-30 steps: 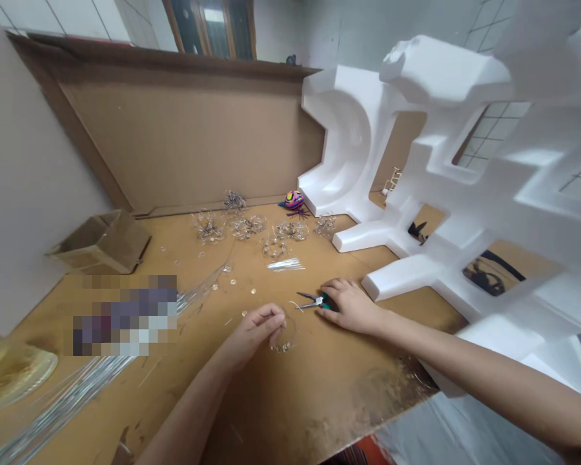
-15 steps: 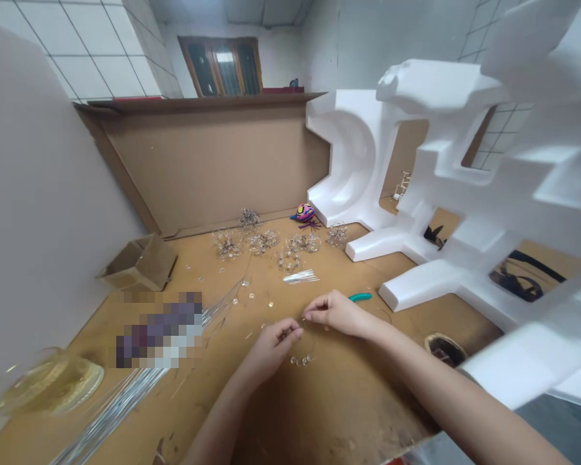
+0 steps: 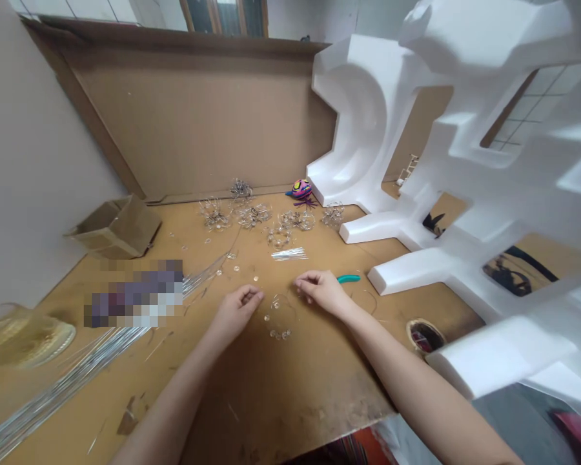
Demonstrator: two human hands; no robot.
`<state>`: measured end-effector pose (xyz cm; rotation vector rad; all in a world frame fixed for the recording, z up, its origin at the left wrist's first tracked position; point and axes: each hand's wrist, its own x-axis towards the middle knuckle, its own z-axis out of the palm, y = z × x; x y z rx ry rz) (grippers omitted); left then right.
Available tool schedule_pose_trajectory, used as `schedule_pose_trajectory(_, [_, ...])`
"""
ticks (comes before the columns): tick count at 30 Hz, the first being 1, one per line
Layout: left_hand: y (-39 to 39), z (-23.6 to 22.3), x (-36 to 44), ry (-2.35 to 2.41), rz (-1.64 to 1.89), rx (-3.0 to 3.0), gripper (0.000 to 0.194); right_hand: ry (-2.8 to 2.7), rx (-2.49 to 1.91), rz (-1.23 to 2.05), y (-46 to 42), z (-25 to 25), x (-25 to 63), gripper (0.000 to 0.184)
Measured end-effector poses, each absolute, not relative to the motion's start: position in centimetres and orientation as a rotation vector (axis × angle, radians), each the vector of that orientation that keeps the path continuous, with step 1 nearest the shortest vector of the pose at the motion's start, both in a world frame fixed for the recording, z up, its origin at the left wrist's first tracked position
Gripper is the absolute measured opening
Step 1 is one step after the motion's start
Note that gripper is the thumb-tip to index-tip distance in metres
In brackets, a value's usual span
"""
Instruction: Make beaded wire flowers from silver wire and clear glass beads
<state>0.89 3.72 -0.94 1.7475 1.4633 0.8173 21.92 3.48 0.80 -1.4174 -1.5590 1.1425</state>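
Observation:
A thin wire loop [image 3: 281, 318] strung with clear beads lies on the wooden table [image 3: 290, 387] between my hands. My right hand [image 3: 321, 290] rests just right of it, fingertips pinched together on the wire's upper end. My left hand [image 3: 236, 309] sits a little left of the loop and apart from it. Its thumb and fingers are curled into a pinch, and what they hold, if anything, is too small to make out. Teal-handled pliers [image 3: 348, 279] lie on the table just beyond my right hand, untouched. Loose clear beads [image 3: 232, 263] are scattered ahead.
Finished wire-and-bead flowers [image 3: 252, 213] and a colourful toy [image 3: 300, 189] sit near the cardboard back wall. Short cut wires [image 3: 288, 254] lie mid-table, long wires [image 3: 77, 374] at left. Also here: a cardboard box [image 3: 119, 226], a glass dish [image 3: 24, 336], a tape roll [image 3: 423, 336] and big white foam blocks [image 3: 465, 161] at right.
My right hand left the pliers and came to pinch the wire loop. My left hand, which held the loop, has drawn away to the left of it.

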Motion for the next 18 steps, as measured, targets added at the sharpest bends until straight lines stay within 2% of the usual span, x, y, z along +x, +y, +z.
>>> schedule_pose_trajectory(5, [3.8,-1.2,2.3,1.432,0.692,2.042,0.023,-1.629,-1.424,1.001,3.3,0.2,22.0,0.021])
schedule_pose_trajectory(8, [3.7,-1.7,3.1,1.449,0.695,2.050,0.026,-1.702,-1.393,0.929,3.0,0.3,21.9,0.020])
schedule_pose_trajectory(18, [3.3,-2.4,3.9,1.473,0.663,2.310,0.017,-1.980,-1.278,0.743,2.5,0.1,21.8,0.019])
